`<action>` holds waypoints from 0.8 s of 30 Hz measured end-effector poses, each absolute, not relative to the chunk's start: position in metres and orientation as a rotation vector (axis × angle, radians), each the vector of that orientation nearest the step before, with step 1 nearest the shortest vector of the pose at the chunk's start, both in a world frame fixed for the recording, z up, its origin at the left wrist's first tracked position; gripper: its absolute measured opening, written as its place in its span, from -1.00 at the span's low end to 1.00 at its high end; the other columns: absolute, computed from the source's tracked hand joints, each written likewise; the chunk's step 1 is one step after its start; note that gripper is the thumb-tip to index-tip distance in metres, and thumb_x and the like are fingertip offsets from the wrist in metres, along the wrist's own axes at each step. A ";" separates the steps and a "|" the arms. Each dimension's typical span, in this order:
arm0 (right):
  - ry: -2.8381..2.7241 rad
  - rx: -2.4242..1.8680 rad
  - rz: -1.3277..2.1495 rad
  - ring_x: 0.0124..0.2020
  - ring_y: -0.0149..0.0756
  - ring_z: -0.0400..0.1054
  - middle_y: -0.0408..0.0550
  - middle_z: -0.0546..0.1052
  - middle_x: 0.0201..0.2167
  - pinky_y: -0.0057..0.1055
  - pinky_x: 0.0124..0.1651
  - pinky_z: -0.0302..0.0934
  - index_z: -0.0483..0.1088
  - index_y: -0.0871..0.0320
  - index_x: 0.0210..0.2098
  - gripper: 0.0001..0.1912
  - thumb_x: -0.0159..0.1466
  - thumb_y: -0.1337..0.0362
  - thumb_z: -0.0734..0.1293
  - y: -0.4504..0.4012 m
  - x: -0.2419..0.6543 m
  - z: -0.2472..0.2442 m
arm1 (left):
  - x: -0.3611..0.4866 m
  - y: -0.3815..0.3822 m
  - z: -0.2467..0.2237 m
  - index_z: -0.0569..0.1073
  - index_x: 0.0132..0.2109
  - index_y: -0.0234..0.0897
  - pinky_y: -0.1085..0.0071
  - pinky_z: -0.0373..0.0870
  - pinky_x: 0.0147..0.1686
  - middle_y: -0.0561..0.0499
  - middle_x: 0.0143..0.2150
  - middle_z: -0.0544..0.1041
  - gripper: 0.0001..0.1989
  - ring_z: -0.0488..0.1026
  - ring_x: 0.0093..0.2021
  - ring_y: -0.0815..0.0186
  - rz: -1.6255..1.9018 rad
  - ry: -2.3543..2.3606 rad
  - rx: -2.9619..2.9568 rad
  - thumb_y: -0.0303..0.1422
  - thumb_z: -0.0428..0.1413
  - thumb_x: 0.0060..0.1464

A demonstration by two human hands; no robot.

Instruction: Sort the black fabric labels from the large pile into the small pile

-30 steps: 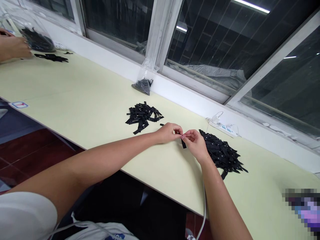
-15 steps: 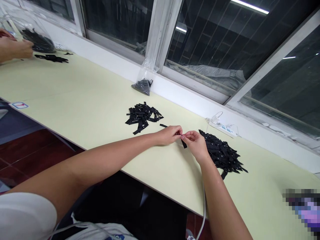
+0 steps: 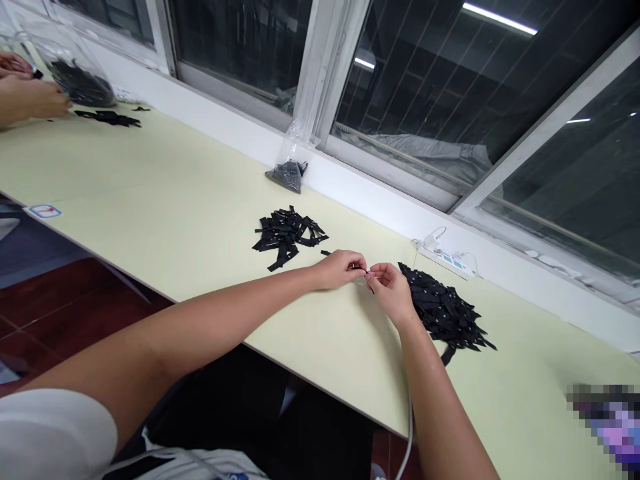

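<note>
My left hand (image 3: pixel 341 269) and my right hand (image 3: pixel 390 287) meet fingertip to fingertip just above the table. Between them runs a short black fabric strip (image 3: pixel 359 269), pinched by the fingers of both hands; much of it is hidden. Behind my left hand the end of another black strip (image 3: pixel 325 253) shows on the table. A loose pile of black strips (image 3: pixel 285 233) lies beyond my left hand. To the right of my right hand spreads a bigger heap of black strips (image 3: pixel 445 310) with small shiny dots on them.
A clear bag of black pieces (image 3: pixel 289 175) stands against the white ledge. A power strip (image 3: pixel 447 261) with plugs lies at the ledge. At the far left, another person's hands (image 3: pixel 30 97) work near a large clear bag (image 3: pixel 80 80). A white cable (image 3: pixel 410 427) crosses the table's front edge.
My hands stay close together and have shifted only slightly. The strip end that hung down between them now shows less, mostly behind my right fingers.
</note>
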State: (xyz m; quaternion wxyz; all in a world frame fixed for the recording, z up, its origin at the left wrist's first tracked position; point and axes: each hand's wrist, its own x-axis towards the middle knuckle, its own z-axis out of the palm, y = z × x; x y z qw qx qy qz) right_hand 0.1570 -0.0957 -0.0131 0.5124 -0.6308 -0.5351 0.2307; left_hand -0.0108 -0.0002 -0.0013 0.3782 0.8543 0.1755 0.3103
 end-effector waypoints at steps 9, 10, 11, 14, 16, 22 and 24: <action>-1.289 -1.553 0.472 -0.33 -0.25 0.41 -0.01 0.53 -0.32 -0.29 -0.22 0.36 0.40 0.13 -0.20 -0.58 0.11 -0.03 0.44 -0.096 0.158 -0.012 | -0.008 -0.002 -0.003 0.53 -0.24 -0.33 0.43 0.30 -0.29 0.03 -0.36 0.51 -0.88 0.37 -0.34 0.38 0.802 0.463 1.978 -0.37 0.16 0.08; -1.284 -1.550 0.486 -0.34 -0.26 0.41 -0.02 0.52 -0.32 -0.30 -0.23 0.35 0.40 0.13 -0.20 -0.57 0.10 -0.04 0.44 -0.096 0.157 -0.012 | -0.007 -0.001 -0.003 0.52 -0.24 -0.34 0.42 0.30 -0.28 0.03 -0.36 0.50 -0.88 0.37 -0.34 0.39 0.813 0.451 1.939 -0.38 0.16 0.08; -1.279 -1.544 0.502 -0.35 -0.26 0.40 -0.02 0.52 -0.32 -0.30 -0.24 0.35 0.41 0.13 -0.20 -0.57 0.10 -0.04 0.44 -0.096 0.157 -0.011 | -0.006 -0.001 -0.003 0.51 -0.24 -0.35 0.42 0.31 -0.26 0.03 -0.36 0.50 -0.88 0.38 -0.33 0.39 0.822 0.433 1.897 -0.39 0.16 0.07; -1.260 -1.513 0.534 -0.37 -0.29 0.39 -0.03 0.51 -0.32 -0.33 -0.28 0.34 0.40 0.12 -0.22 -0.58 0.09 -0.04 0.45 -0.096 0.154 -0.011 | -0.004 -0.001 -0.003 0.50 -0.24 -0.37 0.41 0.33 -0.23 0.01 -0.33 0.50 -0.89 0.40 -0.30 0.40 0.823 0.391 1.760 -0.42 0.17 0.06; -1.239 -1.487 0.557 -0.39 -0.31 0.38 -0.05 0.50 -0.34 -0.34 -0.30 0.33 0.40 0.13 -0.24 -0.59 0.08 -0.02 0.46 -0.096 0.151 -0.011 | -0.003 -0.001 -0.003 0.49 -0.22 -0.38 0.43 0.33 -0.28 0.00 -0.32 0.50 -0.87 0.40 -0.33 0.42 0.804 0.410 1.662 -0.42 0.18 0.06; -1.025 -1.406 0.584 -0.42 -0.33 0.40 -0.11 0.49 -0.37 -0.35 -0.33 0.37 0.40 0.13 -0.25 -0.55 -0.02 0.04 0.52 -0.099 0.155 0.004 | -0.004 -0.006 0.004 0.49 -0.16 -0.36 0.46 0.36 -0.38 -0.02 -0.30 0.51 -0.80 0.44 -0.36 0.42 0.774 0.527 1.511 -0.34 0.23 0.08; -0.942 -1.425 0.522 -0.41 -0.32 0.41 -0.11 0.50 -0.37 -0.39 -0.36 0.36 0.41 0.13 -0.24 -0.54 -0.04 0.05 0.52 -0.104 0.171 0.012 | -0.005 -0.007 0.005 0.49 -0.13 -0.35 0.46 0.39 -0.38 -0.03 -0.30 0.52 -0.76 0.46 -0.35 0.42 0.750 0.536 1.487 -0.31 0.24 0.09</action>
